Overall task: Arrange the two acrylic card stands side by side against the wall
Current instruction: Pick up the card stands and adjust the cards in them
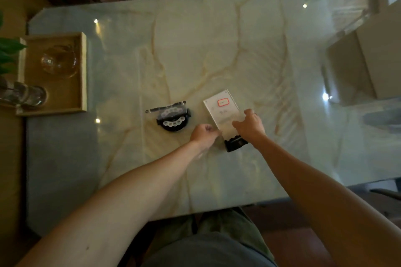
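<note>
Acrylic card stand (221, 107) clamped in right hand (249, 124) fingers, left hand (202, 133) curled (grip unclear); second stand (172, 117) untouched, neither placed.

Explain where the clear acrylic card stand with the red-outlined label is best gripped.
By the clear panel's two long side edges, low near its black base, one hand per side. The clear acrylic card stand with the red-outlined label leans away, so the right hand and left hand probably steady it best from the near side.
</note>
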